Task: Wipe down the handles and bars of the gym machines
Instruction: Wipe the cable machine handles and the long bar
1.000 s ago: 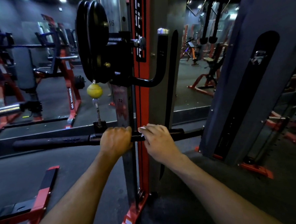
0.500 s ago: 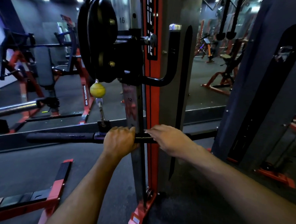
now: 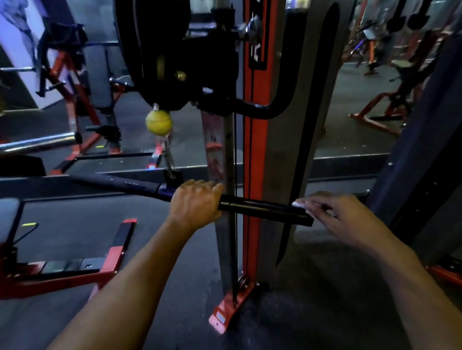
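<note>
Right now the left hand [image 3: 195,203] is gripping the black cable bar [image 3: 263,207] at its middle, steadying it, while the right hand [image 3: 337,215] is pinching a white wipe [image 3: 299,204] at the bar's right end; wrapping the wipe fully around should clean it best.

Grey numbered upright [image 3: 220,153] reads "12" low down, "16" near the top. Lettering on the red post [image 3: 257,69] is cut off, unreadable.

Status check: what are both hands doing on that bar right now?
Left hand grips the black bar mid-length. Right hand pinches a white wipe at the bar's right end. Nothing in the way.
</note>
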Demonstrator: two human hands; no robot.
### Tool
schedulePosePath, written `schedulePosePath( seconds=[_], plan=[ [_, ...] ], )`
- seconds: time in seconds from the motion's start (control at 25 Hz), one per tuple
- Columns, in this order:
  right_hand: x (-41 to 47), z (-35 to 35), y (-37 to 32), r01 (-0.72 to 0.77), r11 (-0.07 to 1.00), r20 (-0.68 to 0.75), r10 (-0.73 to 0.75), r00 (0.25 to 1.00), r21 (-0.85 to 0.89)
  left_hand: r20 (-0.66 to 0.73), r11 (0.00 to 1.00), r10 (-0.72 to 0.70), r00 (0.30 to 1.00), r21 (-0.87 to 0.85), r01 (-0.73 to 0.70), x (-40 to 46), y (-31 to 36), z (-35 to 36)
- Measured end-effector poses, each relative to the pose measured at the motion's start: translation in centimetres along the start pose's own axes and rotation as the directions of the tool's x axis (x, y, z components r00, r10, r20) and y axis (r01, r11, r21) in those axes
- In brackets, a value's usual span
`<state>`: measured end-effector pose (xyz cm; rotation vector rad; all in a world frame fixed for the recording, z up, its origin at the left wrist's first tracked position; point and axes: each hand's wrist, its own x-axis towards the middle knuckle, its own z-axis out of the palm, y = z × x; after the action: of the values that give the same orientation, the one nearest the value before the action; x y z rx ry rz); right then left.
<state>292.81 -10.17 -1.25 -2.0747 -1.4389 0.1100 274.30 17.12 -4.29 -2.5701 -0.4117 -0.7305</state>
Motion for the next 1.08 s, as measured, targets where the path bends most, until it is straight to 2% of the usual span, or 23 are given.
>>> schedulePosePath(
  seconds=[0.08, 0.16, 0.36, 0.52, 0.72, 0.88, 0.96, 1.0, 1.08],
  plan=[
    [0.9, -0.1, -0.2, 0.015, 1.000, -0.073, -0.015, 0.997, 0.002, -0.021, 1.000, -0.012, 1.000, -0.007, 0.011, 0.2, 0.1, -0.2],
    [2.4, 0.8, -1.1, 0.113, 0.994, -0.122, -0.112, 0.986, 0.003, -0.048, 0.999, -0.017, 0.999, -0.028, 0.016, 0.4, 0.5, -0.1],
    [4.6, 3.5, -1.6, 0.247, 0.969, 0.036, -0.247, 0.968, -0.001, -0.036, 1.000, -0.019, 0.999, -0.011, 0.019, 0.5, 0.2, 0.6],
    [2.1, 3.8, 0.9, 0.348, 0.934, 0.101, -0.355, 0.929, 0.087, -0.044, 0.999, -0.019, 0.999, 0.042, 0.021, 0.1, -0.1, 0.9],
    [0.1, 3.4, 4.0, 0.443, 0.892, 0.010, -0.445, 0.895, 0.085, -0.052, 0.999, -0.008, 0.999, 0.051, 0.010, -0.4, 0.0, 0.9],
    [0.8, 0.4, 4.5, 0.324, 0.939, -0.120, -0.310, 0.943, 0.117, -0.044, 0.999, -0.038, 0.998, 0.000, 0.038, 0.1, 0.4, 0.9],
    [2.0, 0.2, 2.6, 0.358, 0.931, -0.176, -0.342, 0.923, 0.068, -0.060, 0.998, -0.056, 0.997, -0.009, 0.056, 0.2, 0.6, 0.9],
    [2.8, 0.6, 1.2, 0.400, 0.916, -0.163, -0.389, 0.907, 0.038, -0.059, 0.998, -0.065, 0.996, -0.020, 0.064, 0.3, 0.5, 0.9],
    [3.8, 1.9, -0.8, 0.452, 0.892, -0.005, -0.452, 0.892, 0.007, -0.058, 0.997, -0.070, 0.996, -0.025, 0.069, 0.2, 0.5, 0.9]
  ],
)
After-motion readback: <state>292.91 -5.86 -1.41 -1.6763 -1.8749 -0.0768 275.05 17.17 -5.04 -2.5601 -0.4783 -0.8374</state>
